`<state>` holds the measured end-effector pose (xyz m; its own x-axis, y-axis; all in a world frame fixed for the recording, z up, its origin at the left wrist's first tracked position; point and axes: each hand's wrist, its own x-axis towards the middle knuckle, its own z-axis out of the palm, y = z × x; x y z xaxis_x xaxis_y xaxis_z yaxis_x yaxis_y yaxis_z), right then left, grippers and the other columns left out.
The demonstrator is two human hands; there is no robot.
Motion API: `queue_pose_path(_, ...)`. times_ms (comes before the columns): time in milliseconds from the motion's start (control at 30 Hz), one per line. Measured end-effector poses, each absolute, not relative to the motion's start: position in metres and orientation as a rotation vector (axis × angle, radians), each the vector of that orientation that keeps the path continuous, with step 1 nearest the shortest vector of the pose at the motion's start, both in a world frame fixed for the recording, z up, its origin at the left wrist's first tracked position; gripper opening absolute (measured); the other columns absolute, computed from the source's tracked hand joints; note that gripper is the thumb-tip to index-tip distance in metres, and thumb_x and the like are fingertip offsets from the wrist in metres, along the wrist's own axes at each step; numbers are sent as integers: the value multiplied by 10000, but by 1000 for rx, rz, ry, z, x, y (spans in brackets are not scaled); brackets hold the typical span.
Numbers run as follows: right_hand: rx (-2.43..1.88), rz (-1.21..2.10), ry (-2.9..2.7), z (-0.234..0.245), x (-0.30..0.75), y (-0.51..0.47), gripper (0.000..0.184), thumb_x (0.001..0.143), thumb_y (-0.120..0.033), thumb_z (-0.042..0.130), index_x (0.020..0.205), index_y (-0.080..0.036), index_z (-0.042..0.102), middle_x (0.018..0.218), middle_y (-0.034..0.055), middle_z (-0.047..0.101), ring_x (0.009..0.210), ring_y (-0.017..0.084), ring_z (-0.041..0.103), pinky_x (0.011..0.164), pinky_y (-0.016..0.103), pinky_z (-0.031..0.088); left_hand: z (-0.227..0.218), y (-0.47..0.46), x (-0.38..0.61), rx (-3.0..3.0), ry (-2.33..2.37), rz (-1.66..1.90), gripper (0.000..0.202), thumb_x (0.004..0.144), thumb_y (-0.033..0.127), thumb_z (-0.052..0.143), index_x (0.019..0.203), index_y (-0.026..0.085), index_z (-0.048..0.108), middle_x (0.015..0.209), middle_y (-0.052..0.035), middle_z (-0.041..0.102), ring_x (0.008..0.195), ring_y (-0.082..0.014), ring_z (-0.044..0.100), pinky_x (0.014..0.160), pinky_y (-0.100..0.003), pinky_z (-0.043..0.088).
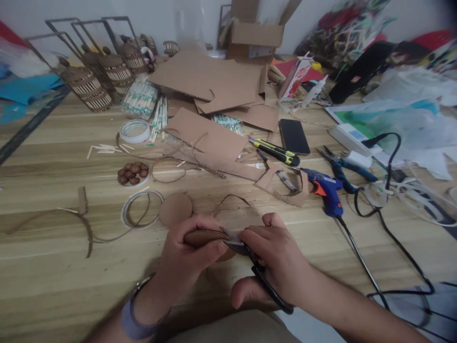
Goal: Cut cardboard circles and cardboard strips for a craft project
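Observation:
Between the fingers and thumb of my left hand (194, 252) is a brown cardboard disc (205, 237), tilted nearly edge-on. My right hand (274, 259) is closed round a pair of scissors with black handles (266, 286). Their blades meet the disc's right edge, close to my left thumb. A thin curled cardboard strip (233, 197) arcs up just beyond the blades. Another round cardboard disc (175, 209) lies on the table past my left knuckles, touching a roll of tape (143, 209).
A blue glue gun (326, 188) with a black cord lies at right, near pliers (342, 166), a phone (293, 136) and a yellow-black utility knife (274, 151). Cardboard sheets (207, 78) are piled at the back. Brown balls (133, 173) sit at left; small lantern-like models (89, 88) stand behind.

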<state>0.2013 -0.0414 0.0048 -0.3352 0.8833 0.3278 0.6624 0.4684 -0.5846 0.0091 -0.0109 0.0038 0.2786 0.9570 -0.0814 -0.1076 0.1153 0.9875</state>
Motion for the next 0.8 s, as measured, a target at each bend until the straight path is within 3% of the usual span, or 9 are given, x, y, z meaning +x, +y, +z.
queue_pose_path(800, -1164, 382, -2083, 6, 200, -45, 689, 905, -855, 325, 642, -223, 410, 506, -88, 409, 454, 91, 314, 642, 335, 248, 4, -9, 7, 1209, 781, 972, 193, 802, 374, 826, 784, 201, 744, 728, -25, 715, 671, -158, 624, 615, -244, 500)
